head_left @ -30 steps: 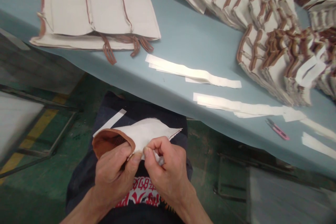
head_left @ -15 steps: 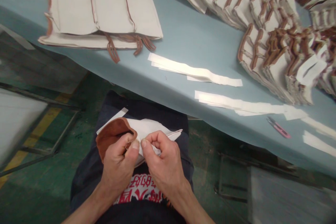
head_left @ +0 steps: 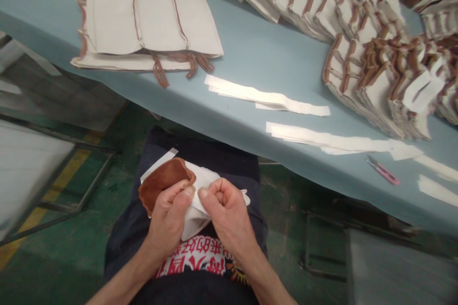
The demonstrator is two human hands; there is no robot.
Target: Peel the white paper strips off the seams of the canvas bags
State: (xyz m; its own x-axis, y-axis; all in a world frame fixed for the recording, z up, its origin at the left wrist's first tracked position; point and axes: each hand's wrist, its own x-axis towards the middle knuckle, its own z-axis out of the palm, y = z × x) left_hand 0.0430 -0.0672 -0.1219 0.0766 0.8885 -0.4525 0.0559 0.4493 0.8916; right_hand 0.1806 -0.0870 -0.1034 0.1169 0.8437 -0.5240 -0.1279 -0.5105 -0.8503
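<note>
A brown and white leather-like piece (head_left: 165, 176) rests on my lap, its brown side folded back toward the left. My left hand (head_left: 173, 209) pinches it at the brown edge, thumb on top. Close beside, my right hand (head_left: 225, 205) grips the white cloth part (head_left: 196, 214) between thumb and curled fingers. The two thumbs nearly meet over the seam. What lies under the fingers is hidden. A white strip (head_left: 159, 164) sticks out past the brown side on my dark apron (head_left: 236, 152).
On the blue-covered table (head_left: 246, 62) lie stacked cream panels with brown seams (head_left: 153, 19), white strips (head_left: 265, 95), more white strips (head_left: 322, 140) and pink-handled snips (head_left: 382, 170). Piled cream and brown pieces (head_left: 375, 71) fill the right. Metal-framed stands flank my legs.
Both hands stay pinched on the piece and have shifted slightly. More of the brown side shows, and the white cloth now hangs lower between the hands. The view has moved a little.
</note>
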